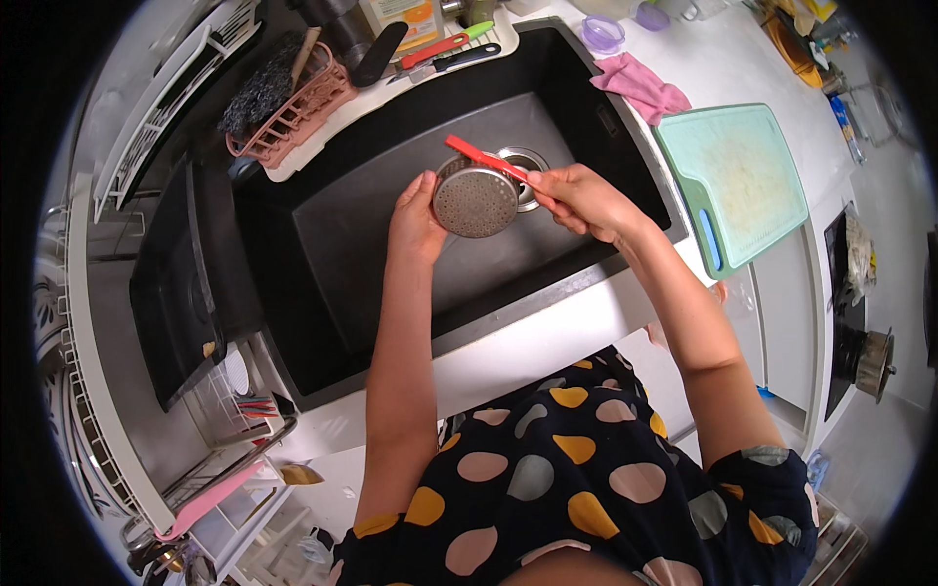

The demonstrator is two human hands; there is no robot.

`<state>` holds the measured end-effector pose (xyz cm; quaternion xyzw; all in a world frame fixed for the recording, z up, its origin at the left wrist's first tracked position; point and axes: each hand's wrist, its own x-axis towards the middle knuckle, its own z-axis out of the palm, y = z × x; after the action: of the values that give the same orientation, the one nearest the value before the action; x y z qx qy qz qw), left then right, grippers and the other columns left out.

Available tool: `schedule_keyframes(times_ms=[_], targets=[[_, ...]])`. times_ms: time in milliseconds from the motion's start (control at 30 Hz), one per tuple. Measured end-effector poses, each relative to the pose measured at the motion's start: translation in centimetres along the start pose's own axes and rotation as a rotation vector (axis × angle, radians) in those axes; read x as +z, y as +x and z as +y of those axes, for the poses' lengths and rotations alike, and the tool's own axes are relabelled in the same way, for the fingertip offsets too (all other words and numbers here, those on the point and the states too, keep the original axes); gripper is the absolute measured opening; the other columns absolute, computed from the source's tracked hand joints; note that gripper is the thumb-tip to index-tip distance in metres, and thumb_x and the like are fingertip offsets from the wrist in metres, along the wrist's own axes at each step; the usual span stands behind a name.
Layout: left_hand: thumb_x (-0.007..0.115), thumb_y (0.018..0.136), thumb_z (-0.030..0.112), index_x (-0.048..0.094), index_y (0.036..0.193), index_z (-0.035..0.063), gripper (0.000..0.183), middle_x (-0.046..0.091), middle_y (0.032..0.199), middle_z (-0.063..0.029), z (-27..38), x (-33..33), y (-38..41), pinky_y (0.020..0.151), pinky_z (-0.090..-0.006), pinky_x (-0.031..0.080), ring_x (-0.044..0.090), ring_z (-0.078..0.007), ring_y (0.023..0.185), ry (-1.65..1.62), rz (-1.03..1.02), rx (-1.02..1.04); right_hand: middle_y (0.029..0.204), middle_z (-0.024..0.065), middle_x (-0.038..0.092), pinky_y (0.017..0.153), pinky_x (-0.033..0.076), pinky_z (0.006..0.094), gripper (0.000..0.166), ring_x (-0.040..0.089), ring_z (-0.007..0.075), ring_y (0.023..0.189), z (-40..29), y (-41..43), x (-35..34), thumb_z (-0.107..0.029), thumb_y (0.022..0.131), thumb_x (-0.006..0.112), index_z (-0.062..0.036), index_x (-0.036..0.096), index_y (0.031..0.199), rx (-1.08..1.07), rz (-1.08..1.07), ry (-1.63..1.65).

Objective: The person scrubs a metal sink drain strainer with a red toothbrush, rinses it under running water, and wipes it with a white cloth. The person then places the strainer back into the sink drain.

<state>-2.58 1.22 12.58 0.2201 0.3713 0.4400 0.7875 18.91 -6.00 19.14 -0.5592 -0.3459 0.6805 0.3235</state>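
Observation:
Over the black sink basin (352, 242), my left hand (418, 220) holds a round perforated metal sink strainer (476, 204) by its left side. The strainer is tilted, with its flat face full of small holes towards me. My right hand (579, 198) grips a slim red brush (487, 160) by its handle. The brush's head lies across the strainer's upper rim; its bristles are hidden from me. Behind the strainer and the brush, the round metal drain (529, 155) shows partly in the basin floor.
A green-rimmed cutting board (747, 176) and a pink cloth (645, 86) lie right of the sink. A pink caddy (300, 110) with a dark scrubber (264, 91), a red-and-green knife (447, 45) and a black-handled knife (469, 57) sit along the far edge. A black tray (168, 293) leans at left.

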Motion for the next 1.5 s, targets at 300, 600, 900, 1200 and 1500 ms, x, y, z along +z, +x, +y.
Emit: schedule_keyframes(times_ms=[300,600,900,1200,1500], targets=[[0.043,0.092,0.021,0.048,0.106,0.0024,0.024,0.058,0.102,-0.0084,0.2,-0.8,0.4,0.083,-0.0378,0.047,0.057,-0.0198,0.093,-0.13,0.128,-0.035,0.045,-0.0055,0.028,0.033,0.015,0.021,0.042,0.022,0.0049,0.036,2.7,-1.5,-1.6,-0.037,0.089,0.049,-0.0107,0.04,0.057,0.056,0.076,0.047],[0.044,0.092,0.022,0.05,0.103,0.0027,0.023,0.058,0.098,-0.0076,-0.3,-0.4,0.1,0.081,-0.0343,0.048,0.057,-0.0169,0.091,0.028,0.019,-0.045,0.043,-0.0062,0.027,0.034,0.015,0.0214,0.043,0.02,0.0045,0.035,1.4,-0.4,-1.3,-0.039,0.088,0.05,-0.0106,0.042,0.057,0.029,0.112,-0.082],[0.044,0.092,0.02,0.053,0.095,0.0012,0.021,0.059,0.091,-0.0057,1.2,-0.2,-0.1,0.077,-0.0284,0.047,0.056,-0.0131,0.084,0.158,-0.03,-0.034,0.042,-0.0064,0.027,0.033,0.014,0.0217,0.043,0.02,0.0042,0.034,1.2,-1.0,-2.9,-0.038,0.089,0.049,-0.0106,0.041,0.057,0.067,0.081,-0.181],[0.043,0.092,0.019,0.054,0.095,0.0003,0.022,0.059,0.089,-0.0048,1.3,-0.4,0.5,0.074,-0.0264,0.046,0.056,-0.011,0.08,0.178,-0.088,-0.029,0.043,-0.0066,0.028,0.033,0.014,0.0211,0.043,0.022,0.0036,0.035,0.5,-0.5,-3.7,-0.038,0.088,0.05,-0.0103,0.041,0.057,0.036,0.019,-0.222],[0.044,0.092,0.02,0.054,0.097,-0.0004,0.023,0.059,0.088,-0.0053,1.2,0.0,0.3,0.074,-0.0258,0.046,0.056,-0.011,0.079,0.21,-0.074,-0.046,0.044,-0.006,0.029,0.032,0.014,0.021,0.042,0.023,0.0034,0.034,0.2,-0.5,-4.3,-0.04,0.088,0.05,-0.0102,0.042,0.058,0.079,0.008,-0.31]])
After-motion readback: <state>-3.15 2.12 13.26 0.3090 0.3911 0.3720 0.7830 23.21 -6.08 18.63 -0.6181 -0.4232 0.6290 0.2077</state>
